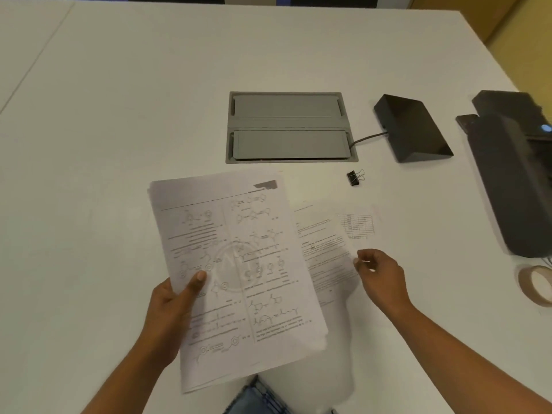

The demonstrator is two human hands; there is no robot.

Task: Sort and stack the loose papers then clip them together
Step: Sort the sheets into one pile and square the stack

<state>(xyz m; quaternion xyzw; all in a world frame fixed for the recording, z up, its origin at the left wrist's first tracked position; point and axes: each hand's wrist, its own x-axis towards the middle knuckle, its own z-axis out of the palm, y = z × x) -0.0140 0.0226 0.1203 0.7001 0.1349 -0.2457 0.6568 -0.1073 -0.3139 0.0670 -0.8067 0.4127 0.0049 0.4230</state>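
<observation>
Over the white bench (119,115), your left hand (170,312) grips a stack of printed white paper sheets (239,264), thumb on top. Your right hand (380,277), fingers curled, pinches the edge of a loose printed sheet (325,243) lying flat beside it; a black binder clip (354,178) rests beyond.

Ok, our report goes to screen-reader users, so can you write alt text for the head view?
The left hand holds a stack of printed papers above a white table, while the right hand pinches the edge of a loose sheet. A black binder clip lies beyond.
</observation>
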